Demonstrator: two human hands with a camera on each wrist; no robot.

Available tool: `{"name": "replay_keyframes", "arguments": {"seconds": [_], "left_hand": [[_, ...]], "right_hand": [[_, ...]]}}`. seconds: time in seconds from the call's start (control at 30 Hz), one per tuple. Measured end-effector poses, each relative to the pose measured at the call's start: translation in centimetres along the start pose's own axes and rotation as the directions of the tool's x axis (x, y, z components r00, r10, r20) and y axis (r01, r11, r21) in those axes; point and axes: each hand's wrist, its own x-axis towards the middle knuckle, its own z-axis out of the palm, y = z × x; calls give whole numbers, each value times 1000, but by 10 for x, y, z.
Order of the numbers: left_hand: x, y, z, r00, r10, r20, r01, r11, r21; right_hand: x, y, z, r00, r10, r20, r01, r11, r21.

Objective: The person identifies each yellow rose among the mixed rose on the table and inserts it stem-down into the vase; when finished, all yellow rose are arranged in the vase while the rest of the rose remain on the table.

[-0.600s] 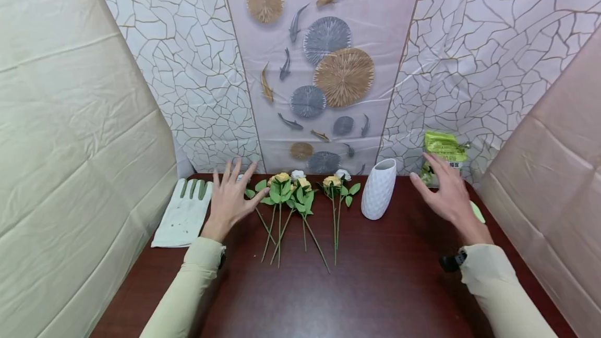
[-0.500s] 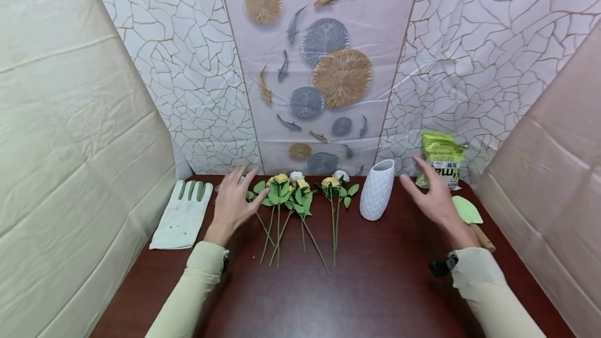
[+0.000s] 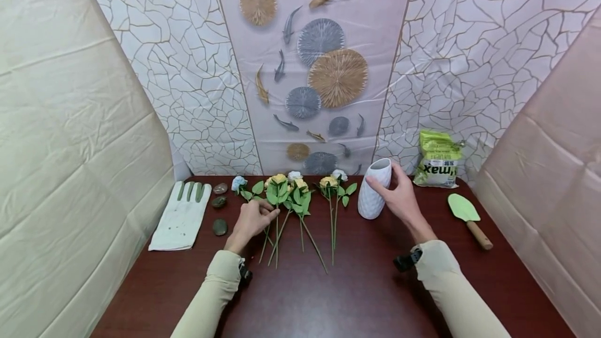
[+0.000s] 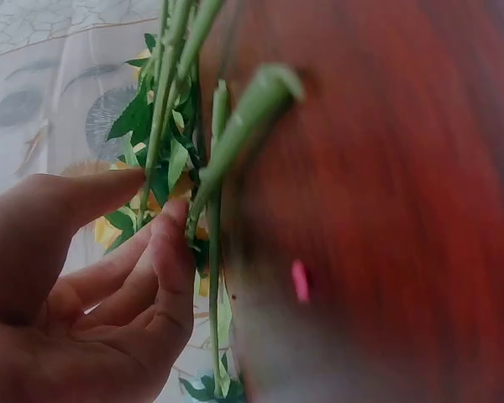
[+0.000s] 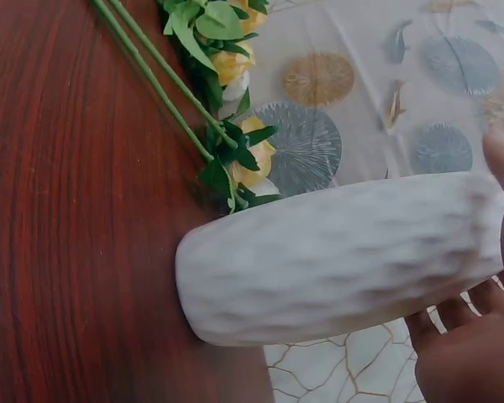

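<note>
Above counter [image 3: 300, 301], L hand [image 3: 253, 220] is at rose stems [image 4: 158, 126], fingers bent; pinch can't be confirmed. R hand [image 3: 405, 200] grips white vase [image 3: 368, 201] near rim, R of roses [image 3: 278, 179] lying btwn hands. Further L: 3 stones [image 3: 219, 227], then white glove [image 3: 175, 228]. Further R: grn. bag [image 3: 437, 168] at rear, trowel [image 3: 464, 208] nearer front.

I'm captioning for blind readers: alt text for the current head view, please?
A person's right hand curves round a white textured vase; the left hand is among long-stemmed roses on a dark red table. Glove and stones sit left; trowel and green bag, right.
</note>
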Motion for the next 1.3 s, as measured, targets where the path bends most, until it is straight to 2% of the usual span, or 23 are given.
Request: {"name": "replay_keyframes", "arguments": {"seconds": [0.27, 0.43, 0.53, 0.6, 0.73, 0.97, 1.17, 1.3], "left_hand": [[0, 3, 3, 998, 4, 68, 2, 996, -95], [-3, 7, -3, 996, 5, 89, 10, 985, -173], [-4, 12, -10, 997, 9, 78, 7, 979, -204], [-3, 17, -15, 998, 18, 55, -6, 976, -220], [-1, 26, -22, 997, 72, -11, -72, 970, -232], [6, 49, -30, 974, 156, -161, -189, 959, -211], [15, 81, -34, 949, 194, -249, -266, 914, -305], [26, 105, -37, 921, 202, -333, -323, 875, -362]], "right_hand": [[0, 6, 2, 999, -36, -40, 35, 999, -22], [-2, 8, 4, 999, -28, -45, 26, 999, -41], [-3, 9, 6, 998, -22, -55, 19, 999, -39], [-3, 10, 7, 998, -18, -59, 17, 999, -28], [-3, 13, 10, 997, -31, -70, 31, 1000, -2], [-2, 15, 11, 997, -43, -69, 44, 999, 6], [-4, 14, 10, 996, -43, -77, 42, 999, -14], [-4, 15, 12, 996, -46, -76, 45, 999, -12]]}}
